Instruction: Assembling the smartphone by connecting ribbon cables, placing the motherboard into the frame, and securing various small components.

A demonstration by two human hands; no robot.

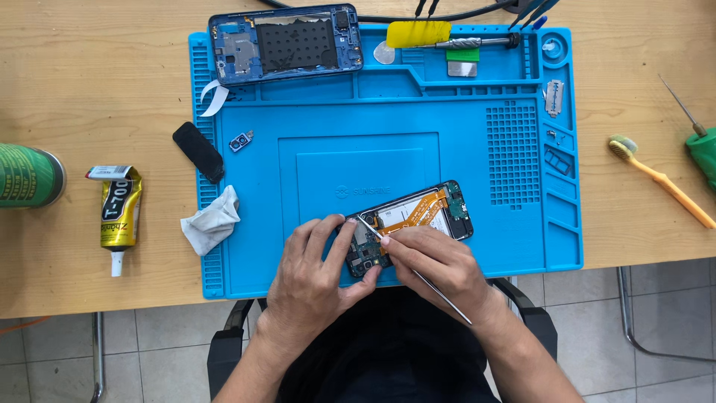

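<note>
An opened phone (429, 213) with an orange flex cable and bare circuit board lies tilted on the blue work mat (462, 164), near its front edge. My left hand (317, 276) grips the phone's left end, thumb under the board. My right hand (440, 265) holds thin metal tweezers (418, 272), whose tips touch the board at the phone's upper left corner.
A blue phone frame (287, 41) rests at the mat's back edge, beside a yellow-handled tool (429, 33). A black part (198, 151), crumpled tissue (211, 222) and small camera part (241, 141) lie left. A glue tube (119, 213), green can (28, 176) and toothbrush (660, 179) sit on the wooden table.
</note>
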